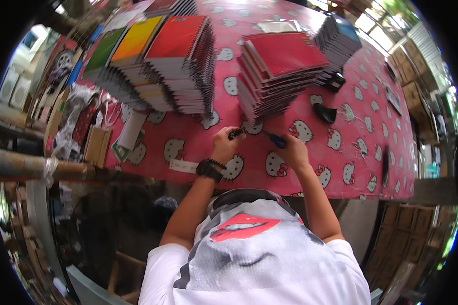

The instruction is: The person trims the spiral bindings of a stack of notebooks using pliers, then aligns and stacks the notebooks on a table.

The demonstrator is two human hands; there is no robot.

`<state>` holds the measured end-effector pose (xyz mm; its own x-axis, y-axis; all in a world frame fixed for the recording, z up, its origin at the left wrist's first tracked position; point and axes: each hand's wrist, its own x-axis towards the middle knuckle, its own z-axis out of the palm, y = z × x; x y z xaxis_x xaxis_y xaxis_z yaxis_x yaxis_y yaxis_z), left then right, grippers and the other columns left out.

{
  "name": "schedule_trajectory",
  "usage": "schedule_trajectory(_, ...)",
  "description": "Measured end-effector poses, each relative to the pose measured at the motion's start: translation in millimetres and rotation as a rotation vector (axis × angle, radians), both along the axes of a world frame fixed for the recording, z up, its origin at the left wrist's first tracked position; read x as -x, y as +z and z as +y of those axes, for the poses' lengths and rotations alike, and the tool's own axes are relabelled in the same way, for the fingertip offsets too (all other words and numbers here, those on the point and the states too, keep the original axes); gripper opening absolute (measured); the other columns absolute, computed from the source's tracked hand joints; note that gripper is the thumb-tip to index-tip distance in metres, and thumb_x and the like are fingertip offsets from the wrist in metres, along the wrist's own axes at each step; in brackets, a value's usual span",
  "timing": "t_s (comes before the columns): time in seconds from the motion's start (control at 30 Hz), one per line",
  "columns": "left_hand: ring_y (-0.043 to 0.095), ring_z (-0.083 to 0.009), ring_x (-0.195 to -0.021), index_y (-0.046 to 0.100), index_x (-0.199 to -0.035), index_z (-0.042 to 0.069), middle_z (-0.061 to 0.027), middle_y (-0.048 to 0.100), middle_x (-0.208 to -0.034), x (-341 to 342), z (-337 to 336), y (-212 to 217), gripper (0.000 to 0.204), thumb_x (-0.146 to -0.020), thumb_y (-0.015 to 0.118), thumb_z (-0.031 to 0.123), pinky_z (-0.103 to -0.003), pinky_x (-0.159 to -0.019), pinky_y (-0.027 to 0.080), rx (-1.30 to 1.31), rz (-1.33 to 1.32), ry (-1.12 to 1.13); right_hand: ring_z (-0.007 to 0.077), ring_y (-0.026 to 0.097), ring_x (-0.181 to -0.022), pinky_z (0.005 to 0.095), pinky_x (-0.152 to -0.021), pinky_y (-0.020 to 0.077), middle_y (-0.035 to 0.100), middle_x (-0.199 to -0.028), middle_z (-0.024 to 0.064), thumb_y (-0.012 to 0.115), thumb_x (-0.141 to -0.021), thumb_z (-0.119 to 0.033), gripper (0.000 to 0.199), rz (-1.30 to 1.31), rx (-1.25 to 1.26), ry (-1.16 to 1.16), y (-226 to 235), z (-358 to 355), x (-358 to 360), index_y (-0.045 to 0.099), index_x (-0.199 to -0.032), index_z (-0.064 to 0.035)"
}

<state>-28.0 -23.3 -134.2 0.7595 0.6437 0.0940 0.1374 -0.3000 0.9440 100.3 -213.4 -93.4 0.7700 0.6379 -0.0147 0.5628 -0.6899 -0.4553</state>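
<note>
My left hand (225, 144), with a dark watch and bracelet at the wrist, is closed around a small black ridged piece (235, 133); its exact kind is too small to tell. In my right hand (294, 152) is a blue-handled hand tool (276, 140) like pliers, its tip pointing left toward the black piece, with a gap between them. Just beyond both hands rises a stack of red spiral-bound notebooks (285, 56). A white paper strip (183, 165) lies beside my left wrist.
Taller stacks of red (175, 38), yellow (136, 40) and green notebooks (104, 51) stand at the far left. Blue-covered notebooks (345, 35) are at the back right. A black curved object (324, 114) lies on the pink patterned tablecloth (310, 178). Cardboard boxes (407, 223) are piled at right.
</note>
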Motion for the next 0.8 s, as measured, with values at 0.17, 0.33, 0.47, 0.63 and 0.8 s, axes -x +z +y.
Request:
schedule_trajectory(0.17, 0.059, -0.0095, -0.073, 0.062, -0.103, 0.002, -0.0035, 0.064, -0.085, 139.0, 14.2, 36.4, 0.021, -0.085, 0.066, 0.013, -0.022, -0.062, 0.048, 0.130, -0.140, 0.501, 0.0257, 0.063, -0.072, 0.0339, -0.069, 0.0480, 0.063, -0.081, 0.0171, 0.064, -0.069, -0.009, 0.033, 0.083, -0.339, -0.057, -18.2, -27.5, -7.7, 0.061, -0.100, -0.0017)
schedule_trajectory(0.33, 0.058, -0.0090, -0.070, 0.056, -0.108, -0.002, -0.0052, 0.063, -0.087, 284.5, 15.5, 12.3, 0.026, -0.087, 0.064, 0.012, -0.021, -0.058, 0.049, -0.022, -0.134, 1.334, 0.0073, 0.047, -0.063, 0.0238, -0.057, 0.0394, 0.053, -0.069, 0.0017, 0.064, -0.076, -0.011, 0.023, 0.198, -0.538, -0.046, -28.4, -26.3, -16.7, 0.060, -0.096, 0.0004)
schedule_trajectory(0.47, 0.057, -0.0266, -0.102, 0.049, -0.120, -0.004, -0.0180, 0.057, -0.113, 403.8, 9.2, -69.1, 0.064, -0.078, 0.071, 0.039, -0.036, -0.082, 0.049, -0.057, 0.319, 1.483, 0.0077, 0.043, -0.061, 0.0241, -0.056, 0.0379, 0.050, -0.069, 0.0015, 0.063, -0.077, -0.010, 0.023, 0.219, -0.517, 0.019, -32.7, -6.8, -15.1, 0.059, -0.096, 0.0006)
schedule_trajectory(0.63, 0.022, -0.0383, -0.136, 0.030, -0.140, 0.002, -0.0283, 0.028, -0.143, 429.6, 24.4, -68.0, 0.107, -0.063, 0.069, 0.066, -0.047, -0.111, 0.020, 0.316, 0.942, 1.726, 0.0097, 0.043, -0.059, 0.0258, -0.056, 0.0397, 0.050, -0.068, 0.0043, 0.063, -0.076, -0.009, 0.025, 0.088, -0.393, 0.067, -26.8, -0.8, -10.8, 0.060, -0.099, -0.0012)
schedule_trajectory(0.8, 0.030, -0.0366, -0.131, 0.048, -0.128, 0.005, -0.0244, 0.036, -0.138, 393.5, 58.6, -27.9, 0.074, -0.073, 0.071, 0.048, -0.047, -0.107, 0.025, -0.173, 0.757, 1.606, 0.0100, 0.050, -0.074, 0.0236, -0.068, 0.0411, 0.054, -0.083, 0.0023, 0.061, -0.077, -0.012, 0.037, 0.327, -0.557, -0.007, -33.1, -20.0, -23.0, 0.054, -0.112, -0.0004)
